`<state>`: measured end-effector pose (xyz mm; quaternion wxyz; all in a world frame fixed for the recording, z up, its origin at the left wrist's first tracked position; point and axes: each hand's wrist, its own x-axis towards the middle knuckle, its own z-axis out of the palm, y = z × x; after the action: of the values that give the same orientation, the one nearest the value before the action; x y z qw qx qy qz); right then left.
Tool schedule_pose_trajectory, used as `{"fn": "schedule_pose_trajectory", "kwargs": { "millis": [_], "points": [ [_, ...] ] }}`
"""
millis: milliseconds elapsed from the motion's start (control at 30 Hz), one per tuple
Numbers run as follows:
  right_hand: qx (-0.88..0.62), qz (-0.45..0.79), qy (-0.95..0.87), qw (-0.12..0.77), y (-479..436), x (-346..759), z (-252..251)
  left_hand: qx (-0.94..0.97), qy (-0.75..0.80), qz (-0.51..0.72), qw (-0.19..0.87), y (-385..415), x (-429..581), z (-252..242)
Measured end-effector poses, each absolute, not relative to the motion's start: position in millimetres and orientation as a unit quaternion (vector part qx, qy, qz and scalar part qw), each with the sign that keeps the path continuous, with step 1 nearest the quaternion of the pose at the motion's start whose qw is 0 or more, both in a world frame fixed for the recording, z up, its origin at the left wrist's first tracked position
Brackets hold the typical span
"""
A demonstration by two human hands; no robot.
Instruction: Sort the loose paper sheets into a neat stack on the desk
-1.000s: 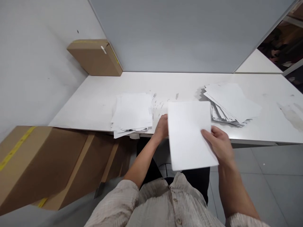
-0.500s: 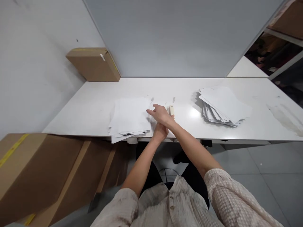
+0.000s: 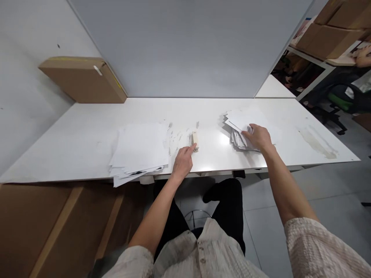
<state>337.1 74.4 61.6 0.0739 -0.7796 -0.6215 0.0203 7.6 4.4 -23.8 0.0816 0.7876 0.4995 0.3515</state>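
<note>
A small cream stapler (image 3: 195, 138) lies on the white table in front of me. My left hand (image 3: 183, 161) rests beside it, index finger stretched out and touching the stapler's near end; the hand is not wrapped around it. On the right, my right hand (image 3: 260, 138) is at an untidy stack of white paper (image 3: 236, 117). Its thumb and finger pinch a top sheet (image 3: 245, 118), which bends up slightly between them. My other right fingers are partly hidden. A second stack of white paper (image 3: 142, 144) lies to the left of my left hand.
A flat cardboard box (image 3: 84, 79) leans in the back left corner. The grey panel (image 3: 185, 50) rises behind the white table (image 3: 89, 131). Larger cartons (image 3: 78, 227) stand below the left edge. At far right are a shelf with boxes and a person's hand (image 3: 363, 56).
My hands were crossed near the stapler and have come apart. The right hand has moved right to the paper stack; the left has stayed near the stapler. The view has shifted right.
</note>
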Motion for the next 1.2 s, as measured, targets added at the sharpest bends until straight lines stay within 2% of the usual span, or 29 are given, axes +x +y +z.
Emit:
{"fn": "schedule_pose_trajectory", "kwargs": {
  "millis": [200,367,667,833,900,967,1100,1200],
  "points": [
    [-0.734,-0.033,-0.678,-0.023,71,325,61,0.782,0.506,0.353,0.086,4,7,-24],
    [-0.727,-0.065,-0.682,-0.031,69,327,63,0.776,0.511,0.356,0.096,3,8,-23],
    [-0.767,-0.006,-0.637,0.078,60,331,61,0.771,0.496,0.381,0.117,4,5,-20],
    [-0.711,-0.138,-0.653,0.223,27,319,80,0.720,0.489,0.471,0.146,-5,4,-15],
    [-0.666,-0.117,-0.680,0.284,-5,301,97,0.671,0.475,0.532,0.204,-17,9,-8],
    [-0.607,-0.012,-0.734,0.306,-42,280,114,0.607,0.447,0.567,0.332,-31,18,2],
    [-0.442,0.236,-0.822,0.271,-98,251,133,0.451,0.338,0.536,0.628,-59,35,18],
    [-0.415,0.344,-0.802,0.256,-96,254,130,0.328,0.319,0.512,0.727,-74,40,18]
  ]
}}
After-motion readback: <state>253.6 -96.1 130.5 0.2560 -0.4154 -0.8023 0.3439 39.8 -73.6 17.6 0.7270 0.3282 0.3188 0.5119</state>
